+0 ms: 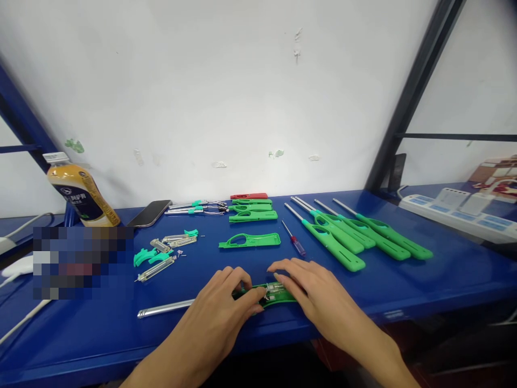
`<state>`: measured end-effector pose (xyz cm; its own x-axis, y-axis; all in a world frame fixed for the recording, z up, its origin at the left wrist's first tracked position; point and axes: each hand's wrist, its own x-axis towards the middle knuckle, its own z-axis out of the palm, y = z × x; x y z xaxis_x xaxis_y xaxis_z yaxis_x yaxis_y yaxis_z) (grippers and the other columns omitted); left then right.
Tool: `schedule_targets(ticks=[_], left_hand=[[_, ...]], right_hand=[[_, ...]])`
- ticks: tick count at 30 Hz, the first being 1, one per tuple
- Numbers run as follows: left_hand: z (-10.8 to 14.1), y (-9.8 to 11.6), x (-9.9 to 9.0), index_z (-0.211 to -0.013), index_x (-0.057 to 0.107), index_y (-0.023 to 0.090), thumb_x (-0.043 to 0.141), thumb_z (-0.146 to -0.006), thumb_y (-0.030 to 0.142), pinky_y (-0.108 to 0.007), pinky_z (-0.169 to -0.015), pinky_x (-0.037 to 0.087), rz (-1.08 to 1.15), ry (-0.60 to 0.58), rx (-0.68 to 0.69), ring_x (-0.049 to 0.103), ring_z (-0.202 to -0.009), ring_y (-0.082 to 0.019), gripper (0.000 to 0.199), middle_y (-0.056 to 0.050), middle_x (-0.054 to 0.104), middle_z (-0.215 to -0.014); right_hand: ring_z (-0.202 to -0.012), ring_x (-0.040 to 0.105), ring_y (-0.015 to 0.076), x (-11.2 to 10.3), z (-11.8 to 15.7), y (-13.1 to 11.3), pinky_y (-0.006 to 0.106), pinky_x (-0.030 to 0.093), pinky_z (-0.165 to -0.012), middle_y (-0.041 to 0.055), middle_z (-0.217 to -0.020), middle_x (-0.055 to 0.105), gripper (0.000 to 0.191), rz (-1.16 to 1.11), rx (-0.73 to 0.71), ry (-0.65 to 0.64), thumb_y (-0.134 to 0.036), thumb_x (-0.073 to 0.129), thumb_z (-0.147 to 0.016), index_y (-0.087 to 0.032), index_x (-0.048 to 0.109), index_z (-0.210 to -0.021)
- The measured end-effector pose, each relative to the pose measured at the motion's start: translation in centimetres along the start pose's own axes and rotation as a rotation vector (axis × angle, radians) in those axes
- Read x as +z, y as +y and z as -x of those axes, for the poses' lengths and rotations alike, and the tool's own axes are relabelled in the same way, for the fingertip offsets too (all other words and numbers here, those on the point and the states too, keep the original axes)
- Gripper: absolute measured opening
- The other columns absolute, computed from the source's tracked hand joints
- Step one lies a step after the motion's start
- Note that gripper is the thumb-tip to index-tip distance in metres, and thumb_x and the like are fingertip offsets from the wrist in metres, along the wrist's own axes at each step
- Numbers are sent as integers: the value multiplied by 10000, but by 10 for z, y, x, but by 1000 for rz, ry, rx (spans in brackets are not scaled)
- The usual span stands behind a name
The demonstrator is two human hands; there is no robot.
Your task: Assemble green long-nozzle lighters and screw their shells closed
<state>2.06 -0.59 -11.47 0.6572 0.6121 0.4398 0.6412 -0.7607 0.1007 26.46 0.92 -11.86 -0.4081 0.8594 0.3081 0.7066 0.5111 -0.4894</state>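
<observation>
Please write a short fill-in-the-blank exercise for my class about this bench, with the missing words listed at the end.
1. The left hand and right hand are both at one open handle shell coloured ____.
2. The cap of the bottle is coloured ____.
3. The rearmost shell is coloured ____.
4. The slim-shafted tool left of the assembled lighters is a ____.

Missing words: green; white; red; screwdriver.

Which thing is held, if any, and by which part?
Left hand holds the green shell near its metal tube; whether the right hand grips is unclear.
</observation>
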Motion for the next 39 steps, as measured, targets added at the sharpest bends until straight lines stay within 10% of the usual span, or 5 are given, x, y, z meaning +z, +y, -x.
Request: schedule_targets(ticks=[9, 21, 30, 39], left_hand=[[-2, -3, 2, -1268, 594, 247, 490, -1098, 160, -383, -759, 456, -15, -18, 14, 537, -886, -256, 217, -70, 564, -1094], [-2, -1, -1, -1251, 608, 234, 461, -1106, 171, -371, -743, 493, -30, 31, 25, 552, -868, -249, 215, -74, 586, -1077], [-1, 2, -8, -1323, 573, 264, 404, -1145, 275, -403, -847, 582, 68, -5, -55, 635, -940, -243, 246, -65, 619, -1125], [2, 2, -6, -1365, 544, 270, 378, -1156, 392, -384, -810, 609, 46, 105, -68, 700, -940, -233, 294, -64, 650, -1125]], right_hand=[[-1152, 722, 278, 7, 3, -1, 595, 473, -1084, -14, -1263, 743, 286, 120, -48, 58, -306, 415, -1147, -414, 545, -1378], [-1193, 722, 231, 6, 3, -2, 397, 517, -1035, -30, -1305, 756, 295, -63, -11, 151, -289, 459, -1127, -376, 607, -1366], [-559, 547, 147, -6, 8, -8, 270, 389, -500, -10, -829, 705, 352, -249, 147, 366, -421, 404, -1131, -260, 671, -1294], [-538, 467, 151, -4, 6, -6, 281, 352, -505, -67, -616, 438, 276, -257, 144, 410, -411, 484, -1100, -251, 693, -1182]])
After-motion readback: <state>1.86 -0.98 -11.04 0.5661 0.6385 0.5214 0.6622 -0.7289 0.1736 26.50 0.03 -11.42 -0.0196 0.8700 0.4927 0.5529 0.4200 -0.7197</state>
